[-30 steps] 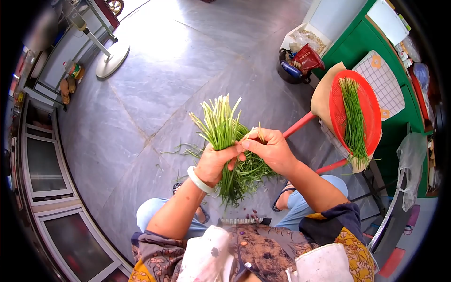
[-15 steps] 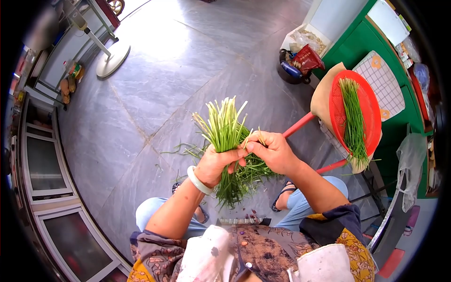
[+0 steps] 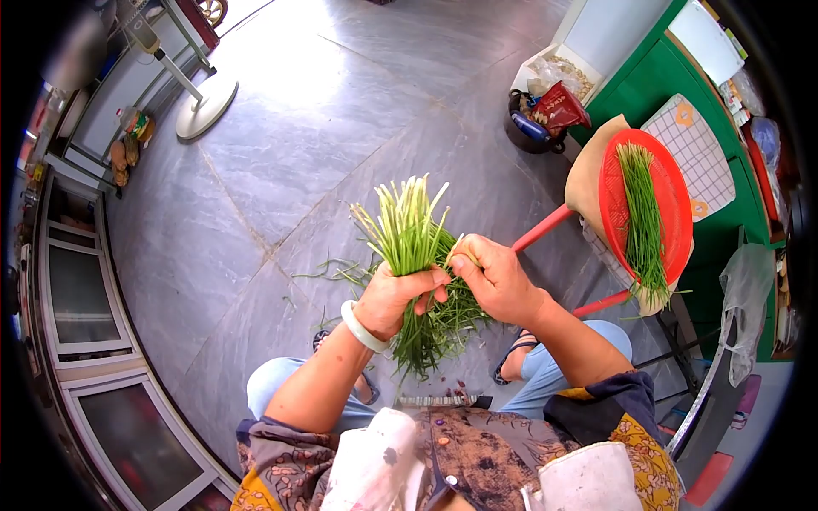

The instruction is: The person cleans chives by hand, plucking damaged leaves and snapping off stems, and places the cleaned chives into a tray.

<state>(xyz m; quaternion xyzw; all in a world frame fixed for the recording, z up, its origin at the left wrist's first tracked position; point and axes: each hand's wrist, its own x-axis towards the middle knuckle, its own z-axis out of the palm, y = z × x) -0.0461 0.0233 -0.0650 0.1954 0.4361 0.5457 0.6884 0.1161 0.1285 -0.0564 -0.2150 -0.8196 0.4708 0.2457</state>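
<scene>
My left hand is wrapped round a thick bunch of garlic chives, held upright with the pale cut ends up and the green leaves hanging below. Close to its right, my right hand has thumb and forefinger pinched on a thin, pale yellowish chive strand beside the bunch. Where that strand ends behind the fingers is hidden. On the floor beneath both hands lies a loose heap of chives, with stray leaves scattered to its left.
At right, a red plastic basket holding more chives rests on a red-legged stool. Behind it stand a dark pot with packets and a green cabinet. A fan base is far left; glass-fronted cabinets line the left.
My right hand's fingers have curled in more tightly and tilted slightly upward, still close to the bunch. The left hand and its bunch have barely moved.
</scene>
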